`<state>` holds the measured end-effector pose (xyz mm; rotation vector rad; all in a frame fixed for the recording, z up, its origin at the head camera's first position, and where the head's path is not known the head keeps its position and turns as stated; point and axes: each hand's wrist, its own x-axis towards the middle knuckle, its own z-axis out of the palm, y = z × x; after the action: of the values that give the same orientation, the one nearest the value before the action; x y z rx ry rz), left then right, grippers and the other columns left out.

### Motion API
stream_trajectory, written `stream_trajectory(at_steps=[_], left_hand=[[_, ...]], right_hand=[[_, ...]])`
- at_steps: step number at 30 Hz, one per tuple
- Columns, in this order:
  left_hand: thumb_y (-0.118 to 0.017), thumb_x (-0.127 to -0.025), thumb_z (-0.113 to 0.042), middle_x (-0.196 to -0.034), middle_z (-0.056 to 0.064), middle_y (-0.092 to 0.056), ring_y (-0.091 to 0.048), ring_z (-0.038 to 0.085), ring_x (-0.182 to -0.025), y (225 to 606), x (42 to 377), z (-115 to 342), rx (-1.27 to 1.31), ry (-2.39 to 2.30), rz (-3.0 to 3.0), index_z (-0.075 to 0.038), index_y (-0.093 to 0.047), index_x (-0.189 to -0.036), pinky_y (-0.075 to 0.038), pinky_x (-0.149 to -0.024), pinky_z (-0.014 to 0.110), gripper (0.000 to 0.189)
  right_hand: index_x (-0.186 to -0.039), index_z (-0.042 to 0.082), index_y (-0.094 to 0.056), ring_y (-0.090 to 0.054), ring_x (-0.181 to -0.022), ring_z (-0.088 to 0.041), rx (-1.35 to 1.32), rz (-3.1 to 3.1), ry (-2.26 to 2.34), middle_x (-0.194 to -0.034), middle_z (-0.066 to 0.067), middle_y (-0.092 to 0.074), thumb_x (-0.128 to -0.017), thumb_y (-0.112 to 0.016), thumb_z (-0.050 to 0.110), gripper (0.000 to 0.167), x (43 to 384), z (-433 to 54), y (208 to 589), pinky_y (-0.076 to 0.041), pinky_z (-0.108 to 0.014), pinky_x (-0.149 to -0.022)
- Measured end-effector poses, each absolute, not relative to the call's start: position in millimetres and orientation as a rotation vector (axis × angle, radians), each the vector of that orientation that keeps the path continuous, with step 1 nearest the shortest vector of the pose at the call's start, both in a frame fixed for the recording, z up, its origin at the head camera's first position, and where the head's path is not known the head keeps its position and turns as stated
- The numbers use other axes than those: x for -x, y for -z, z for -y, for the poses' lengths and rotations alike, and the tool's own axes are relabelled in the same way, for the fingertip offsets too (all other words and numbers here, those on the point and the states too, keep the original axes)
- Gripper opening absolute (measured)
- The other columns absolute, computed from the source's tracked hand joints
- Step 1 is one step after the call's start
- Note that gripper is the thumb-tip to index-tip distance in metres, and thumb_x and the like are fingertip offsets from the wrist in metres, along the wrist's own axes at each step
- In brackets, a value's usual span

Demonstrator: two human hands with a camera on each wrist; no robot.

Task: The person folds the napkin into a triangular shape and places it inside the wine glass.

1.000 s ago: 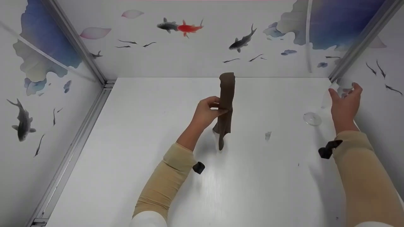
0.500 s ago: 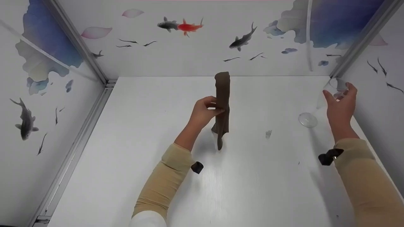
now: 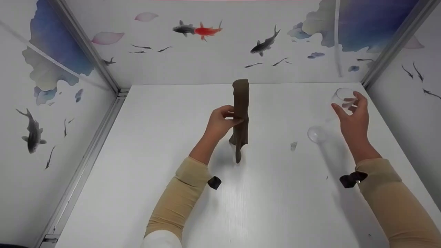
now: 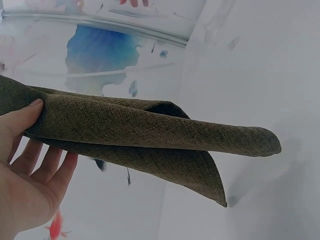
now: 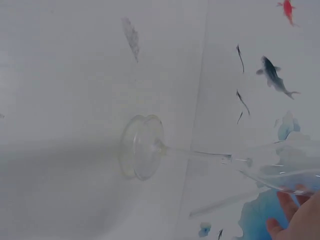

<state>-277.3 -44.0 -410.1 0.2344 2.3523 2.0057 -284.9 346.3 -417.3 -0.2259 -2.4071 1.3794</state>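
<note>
A brown cloth napkin, folded into a long narrow roll, stands upright in the head view. My left hand pinches it about halfway up, thumb in front and fingers behind. In the left wrist view the napkin's lower end splits into a slim rolled tip and a wider loose flap. At the right, my right hand grips the bowl of a clear stemmed wine glass, with the thumb and fingers around its sides. The right wrist view shows the glass's round foot close over the table, with its reflection beside it.
Both hands are over a white table. A small greyish translucent mark lies between the napkin and the glass. White panels printed with fish wall in the back and sides, with metal rails at the corners.
My right hand has carried the wine glass leftward from the far right corner and a little nearer. My left hand keeps hold of the napkin almost in place, having shifted slightly left.
</note>
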Motion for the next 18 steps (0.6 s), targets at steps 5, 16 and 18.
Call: stream_trajectory(at_steps=[5, 16, 18], left_hand=[[-0.074, -0.084, 0.002, -0.107, 0.006, -0.067, -0.064, 0.019, -0.103, 409, 277, 46, -0.230, -2.035, -2.340, -0.006, -0.071, -0.104, -0.054, -0.082, 0.030, 0.022], [-0.074, -0.084, 0.001, -0.105, 0.005, -0.068, -0.065, 0.018, -0.100, 409, 274, 54, -0.230, -2.058, -2.386, -0.006, -0.071, -0.103, -0.054, -0.082, 0.031, 0.021], [-0.074, -0.084, 0.001, -0.105, 0.005, -0.068, -0.065, 0.019, -0.100, 408, 273, 55, -0.229, -2.066, -2.385, -0.006, -0.071, -0.103, -0.054, -0.082, 0.031, 0.021]], right_hand=[[-0.152, 0.015, -0.025, -0.045, -0.123, -0.023, 0.117, 2.420, -1.400, -0.135, -0.006, -0.047, -0.091, -0.065, 0.043, 0.078, 280, -327, 415, -0.040, -0.031, -0.095], [-0.150, 0.013, -0.029, -0.046, -0.128, -0.029, -0.023, 2.422, -1.511, -0.134, -0.013, -0.050, -0.090, -0.070, 0.035, 0.076, 278, -274, 414, -0.039, -0.041, -0.104], [-0.150, 0.012, -0.030, -0.046, -0.128, -0.029, -0.045, 2.406, -1.534, -0.134, -0.014, -0.051, -0.089, -0.072, 0.033, 0.076, 278, -263, 416, -0.037, -0.042, -0.105]])
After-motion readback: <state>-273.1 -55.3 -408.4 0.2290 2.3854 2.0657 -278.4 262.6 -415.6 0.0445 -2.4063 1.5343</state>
